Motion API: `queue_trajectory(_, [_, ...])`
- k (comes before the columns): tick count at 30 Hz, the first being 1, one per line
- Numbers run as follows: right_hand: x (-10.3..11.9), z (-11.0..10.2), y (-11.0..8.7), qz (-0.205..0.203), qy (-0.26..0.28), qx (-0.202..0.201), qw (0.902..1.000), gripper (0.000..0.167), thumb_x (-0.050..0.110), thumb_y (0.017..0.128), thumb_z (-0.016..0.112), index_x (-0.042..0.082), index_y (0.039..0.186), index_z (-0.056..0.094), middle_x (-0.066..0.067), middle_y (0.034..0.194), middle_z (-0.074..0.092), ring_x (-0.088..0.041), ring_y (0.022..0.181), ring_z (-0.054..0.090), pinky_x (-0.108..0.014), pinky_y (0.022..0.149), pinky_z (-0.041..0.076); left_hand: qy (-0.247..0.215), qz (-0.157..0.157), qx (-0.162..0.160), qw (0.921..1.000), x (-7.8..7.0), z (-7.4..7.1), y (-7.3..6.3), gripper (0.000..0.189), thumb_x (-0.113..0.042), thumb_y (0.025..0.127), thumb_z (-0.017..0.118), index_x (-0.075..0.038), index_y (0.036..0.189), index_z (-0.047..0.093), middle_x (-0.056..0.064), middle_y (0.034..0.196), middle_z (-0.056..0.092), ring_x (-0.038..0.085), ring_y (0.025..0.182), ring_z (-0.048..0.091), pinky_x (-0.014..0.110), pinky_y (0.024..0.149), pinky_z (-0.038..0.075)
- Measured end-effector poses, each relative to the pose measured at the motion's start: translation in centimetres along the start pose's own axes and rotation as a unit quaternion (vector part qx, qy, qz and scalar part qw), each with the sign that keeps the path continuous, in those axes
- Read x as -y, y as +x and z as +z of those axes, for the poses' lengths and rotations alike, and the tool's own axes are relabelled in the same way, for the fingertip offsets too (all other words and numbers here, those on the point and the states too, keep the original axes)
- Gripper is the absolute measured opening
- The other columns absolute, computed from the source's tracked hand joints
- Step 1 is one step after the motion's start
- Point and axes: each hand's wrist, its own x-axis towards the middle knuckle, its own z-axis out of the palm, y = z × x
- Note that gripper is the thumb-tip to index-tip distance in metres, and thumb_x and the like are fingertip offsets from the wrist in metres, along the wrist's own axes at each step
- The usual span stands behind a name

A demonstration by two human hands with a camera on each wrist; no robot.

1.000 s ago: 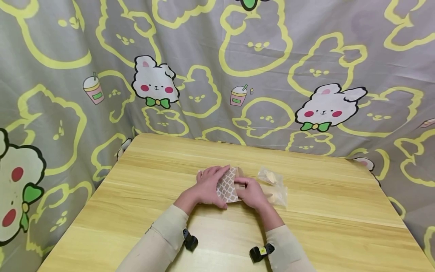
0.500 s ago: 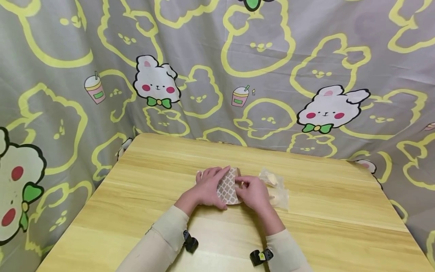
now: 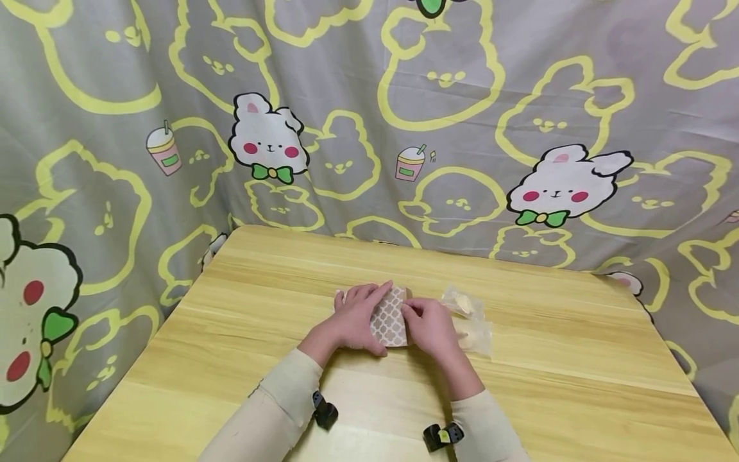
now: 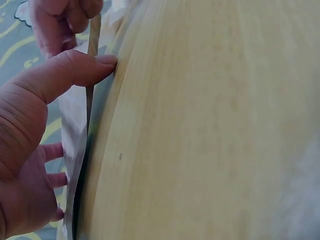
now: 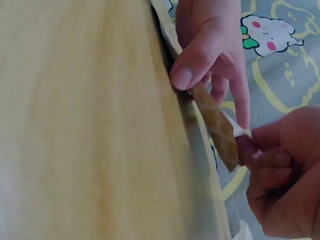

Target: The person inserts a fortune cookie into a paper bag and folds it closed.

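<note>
A small brown paper bag with a white lattice print lies flat on the table between both hands. My left hand rests across it with fingers spread. Its thumb lies at the near edge, and the other fingertips touch the bag's far part. At the bag's right end, my right hand pinches the edge between thumb and curled index finger. In the right wrist view the bag's tapered brown side reaches up to those fingertips. What is inside the bag is hidden.
Just right of my right hand lie two clear plastic packets, the farther packet and the nearer packet, with pale pieces inside. They rest on a wooden table. A printed curtain stands behind and at the sides.
My right hand's fingertips have come out from the bag's gaping end to its edge. That end now looks flatter and straighter. The left hand has kept its place.
</note>
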Motion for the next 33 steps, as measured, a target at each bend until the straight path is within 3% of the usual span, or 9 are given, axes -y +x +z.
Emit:
queue_trajectory(8, [-1.5,0.5,0.1,0.023,0.13,0.046,0.9902,0.022,0.008,0.086,0.077,0.0,0.107,0.072,-0.003,0.076,0.065,-0.016,0.068,0.059,-0.027,0.055,0.047,-0.002,0.0,0.0,1.0,0.1,0.0,0.1,0.133,-0.048,0.054,0.092,-0.032,0.162,0.014,0.005,0.155,0.031,0.031,0.141,0.023,0.066,0.108,0.006])
queue_trajectory(14, [-2.3,0.7,0.0,0.052,0.213,0.076,0.9727,0.035,0.003,0.087,0.075,-0.004,0.12,0.065,-0.007,0.08,0.066,-0.017,0.07,0.057,-0.025,0.056,0.046,-0.006,0.005,0.002,1.0,0.1,-0.1,0.0,0.131,-0.049,0.055,0.091,-0.029,0.162,0.018,0.005,0.153,0.033,0.031,0.14,0.024,0.066,0.107,0.006])
queue_trajectory(25, [-3.0,0.8,0.5,0.103,0.304,0.1,0.9419,0.04,-0.005,0.087,0.071,-0.005,0.126,0.062,-0.007,0.08,0.065,-0.015,0.07,0.058,-0.024,0.061,0.048,0.011,-0.002,0.006,0.9999,0.0,-0.2,0.0,0.122,-0.058,0.055,0.087,-0.03,0.159,0.028,0.007,0.153,0.034,0.031,0.138,0.026,0.063,0.108,0.01])
queue_trajectory(33, [-3.2,0.6,0.6,0.106,0.331,0.107,0.9314,0.037,-0.003,0.089,0.069,-0.007,0.125,0.061,-0.004,0.083,0.066,-0.012,0.073,0.057,-0.022,0.063,0.045,0.023,-0.01,0.009,0.9996,0.0,-0.1,0.1,0.12,-0.062,0.057,0.086,-0.034,0.158,0.029,0.006,0.154,0.033,0.031,0.139,0.025,0.066,0.107,0.009])
